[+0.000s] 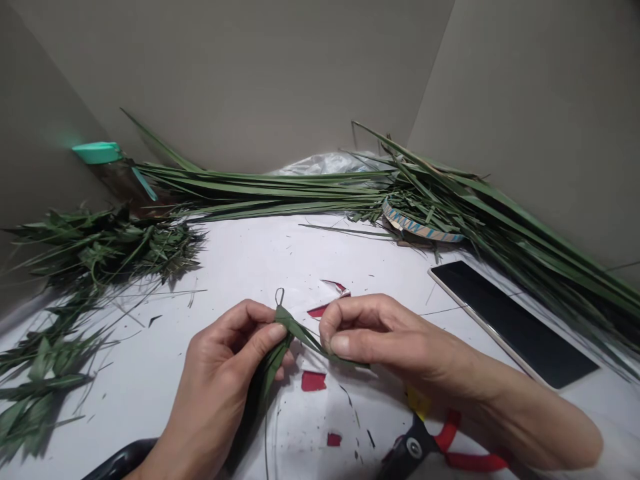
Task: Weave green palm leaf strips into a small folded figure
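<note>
My left hand (220,367) pinches a folded green leaf strip (285,319) between thumb and forefinger; a small thin loop (279,297) stands up from its top. Long ends of the leaf hang down beneath the left fingers. Stretched to the right, one strand of the leaf runs to my right hand (385,333), whose thumb and fingertips are closed on it. Below the right hand lies a cutting tool (414,447) with a black pivot head and red handles, partly covered by the forearm. Red scraps (313,381) are scattered on the white surface (240,267) around the hands.
Long green leaves (280,190) lie along the back and right. A round patterned rim (423,229) encircles leaf pieces. At right is a phone (515,320). Leafy crowns (115,247) and a bottle with a turquoise lid (99,153) stand left. A black curved object (123,460) lies front left.
</note>
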Motion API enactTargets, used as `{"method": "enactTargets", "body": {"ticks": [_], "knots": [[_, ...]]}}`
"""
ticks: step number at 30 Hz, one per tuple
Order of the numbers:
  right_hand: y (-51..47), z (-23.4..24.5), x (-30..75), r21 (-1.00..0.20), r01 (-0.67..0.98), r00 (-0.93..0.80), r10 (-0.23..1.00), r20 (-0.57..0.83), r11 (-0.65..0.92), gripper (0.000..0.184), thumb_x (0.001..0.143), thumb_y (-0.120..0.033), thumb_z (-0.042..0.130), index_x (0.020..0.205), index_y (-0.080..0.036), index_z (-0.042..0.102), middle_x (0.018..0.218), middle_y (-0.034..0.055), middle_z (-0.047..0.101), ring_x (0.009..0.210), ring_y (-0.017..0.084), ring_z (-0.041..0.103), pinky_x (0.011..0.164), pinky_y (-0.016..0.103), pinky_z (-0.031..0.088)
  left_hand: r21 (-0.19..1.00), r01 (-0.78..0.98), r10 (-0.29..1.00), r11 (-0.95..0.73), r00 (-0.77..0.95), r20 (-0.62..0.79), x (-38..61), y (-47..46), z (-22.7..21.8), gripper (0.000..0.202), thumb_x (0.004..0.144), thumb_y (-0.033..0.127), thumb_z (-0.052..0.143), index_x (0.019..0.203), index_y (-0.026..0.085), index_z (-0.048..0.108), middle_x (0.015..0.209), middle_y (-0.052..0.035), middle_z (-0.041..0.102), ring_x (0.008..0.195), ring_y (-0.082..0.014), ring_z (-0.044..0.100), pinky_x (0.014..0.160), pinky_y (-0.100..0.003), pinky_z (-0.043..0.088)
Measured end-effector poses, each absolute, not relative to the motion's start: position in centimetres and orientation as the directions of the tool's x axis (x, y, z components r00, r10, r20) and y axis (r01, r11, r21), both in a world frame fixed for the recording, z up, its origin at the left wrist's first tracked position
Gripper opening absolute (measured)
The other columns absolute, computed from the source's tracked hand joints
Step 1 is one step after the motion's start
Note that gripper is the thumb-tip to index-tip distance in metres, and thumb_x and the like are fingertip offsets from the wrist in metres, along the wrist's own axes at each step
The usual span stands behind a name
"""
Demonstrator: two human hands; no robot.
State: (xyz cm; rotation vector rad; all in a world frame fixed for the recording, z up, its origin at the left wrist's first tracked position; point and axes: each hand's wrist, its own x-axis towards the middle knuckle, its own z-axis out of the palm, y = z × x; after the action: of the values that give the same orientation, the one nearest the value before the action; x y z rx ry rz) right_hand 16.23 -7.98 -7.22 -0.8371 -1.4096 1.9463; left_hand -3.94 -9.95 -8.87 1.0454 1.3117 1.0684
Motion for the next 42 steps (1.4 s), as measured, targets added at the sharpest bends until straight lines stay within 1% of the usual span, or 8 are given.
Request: {"method": "enactTargets", "body": {"ticks": [13, 23, 26, 30, 33, 36, 38, 42], "knots": [[-7.9, -7.0, 16.3, -0.934, -0.159, -0.695, 0.708, -0.124, -0.319, 0.013, 0.081, -0.025, 0.065, 0.080, -0.013, 0.061, 0.071, -0.0008, 0.049, 0.065, 0.011, 0.039, 0.061, 0.024, 0.028, 0.984, 0.021, 0.985, 0.174, -0.012, -0.174, -4.1, -9.6, -8.7, 0.018, 0.082, 0.032, 0.069, 0.074, 0.020, 0.059, 0.058, 0.0031, 0.065, 0.053, -0.0108, 0.055, 0.053, -0.020, 0.045], [-7.9, -7.0, 16.3, -0.881, -0.312, -0.743, 0.669, -0.007, -0.355, 0.017, 0.075, -0.027, 0.068, 0.073, -0.012, 0.060, 0.064, 0.0004, 0.052, 0.058, 0.011, 0.040, 0.058, 0.026, 0.028, 0.982, -0.062, 0.981, 0.181, -0.065, -0.185, -4.3, -9.6, -8.7, 0.018, 0.078, 0.030, 0.073, 0.074, 0.019, 0.060, 0.058, 0.0031, 0.063, 0.052, -0.0107, 0.056, 0.050, -0.019, 0.045], [-7.8, -6.8, 16.5, -0.871, -0.370, -0.695, 0.719, 0.029, -0.323, 0.017, 0.078, -0.028, 0.069, 0.075, -0.013, 0.061, 0.064, -0.0008, 0.050, 0.054, 0.009, 0.036, 0.053, 0.024, 0.026, 0.970, -0.121, 0.974, 0.210, -0.062, -0.218, -4.2, -9.3, -8.7, 0.019, 0.077, 0.029, 0.075, 0.074, 0.019, 0.060, 0.059, 0.0032, 0.064, 0.052, -0.0097, 0.055, 0.049, -0.017, 0.045], [-7.4, -6.8, 16.7, -0.924, -0.305, -0.539, 0.842, -0.031, -0.230, 0.018, 0.084, -0.030, 0.068, 0.087, -0.015, 0.060, 0.068, -0.0024, 0.049, 0.052, 0.006, 0.030, 0.045, 0.021, 0.017, 0.947, -0.179, 0.963, 0.267, 0.019, -0.268, -4.0, -9.3, -8.8, 0.018, 0.078, 0.027, 0.074, 0.073, 0.019, 0.058, 0.054, 0.0041, 0.061, 0.047, -0.0084, 0.053, 0.047, -0.016, 0.043], [-7.1, -7.0, 16.6, -0.980, -0.184, -0.448, 0.894, 0.018, -0.072, 0.014, 0.087, -0.029, 0.066, 0.086, -0.016, 0.060, 0.071, -0.0029, 0.052, 0.055, 0.007, 0.037, 0.047, 0.019, 0.026, 0.926, -0.223, 0.953, 0.304, 0.066, -0.296, -3.9, -9.4, -8.8, 0.018, 0.076, 0.026, 0.075, 0.072, 0.019, 0.058, 0.052, 0.0032, 0.063, 0.044, -0.0081, 0.053, 0.044, -0.015, 0.041], [-7.1, -7.2, 16.2, -0.994, -0.056, -0.379, 0.919, 0.104, 0.090, 0.008, 0.086, -0.021, 0.066, 0.090, -0.018, 0.060, 0.081, -0.0016, 0.059, 0.072, 0.010, 0.052, 0.065, 0.021, 0.042, 0.914, -0.240, 0.944, 0.329, 0.116, -0.309, -3.8, -9.5, -8.7, 0.019, 0.078, 0.026, 0.074, 0.071, 0.018, 0.059, 0.051, 0.0022, 0.063, 0.043, -0.0068, 0.053, 0.044, -0.014, 0.039], [-7.2, -7.4, 15.8, -0.994, -0.035, -0.407, 0.906, 0.112, 0.107, 0.019, 0.085, -0.015, 0.065, 0.102, -0.020, 0.059, 0.089, -0.0005, 0.064, 0.084, 0.012, 0.058, 0.076, 0.024, 0.045, 0.905, -0.248, 0.937, 0.345, 0.137, -0.320, -3.8, -9.6, -8.6, 0.018, 0.080, 0.027, 0.073, 0.072, 0.018, 0.059, 0.051, 0.0024, 0.063, 0.043, -0.0066, 0.052, 0.044, -0.014, 0.039], [-7.6, -7.7, 15.4, -0.994, -0.064, -0.441, 0.891, 0.110, 0.091, 0.033, 0.081, -0.012, 0.069, 0.109, -0.022, 0.058, 0.087, -0.0016, 0.068, 0.080, 0.012, 0.061, 0.076, 0.026, 0.047, 0.900, -0.256, 0.933, 0.353, 0.171, -0.317, -3.8, -9.7, -8.8, 0.018, 0.082, 0.027, 0.070, 0.073, 0.018, 0.059, 0.052, 0.0025, 0.063, 0.044, -0.0063, 0.052, 0.045, -0.014, 0.039]]}}
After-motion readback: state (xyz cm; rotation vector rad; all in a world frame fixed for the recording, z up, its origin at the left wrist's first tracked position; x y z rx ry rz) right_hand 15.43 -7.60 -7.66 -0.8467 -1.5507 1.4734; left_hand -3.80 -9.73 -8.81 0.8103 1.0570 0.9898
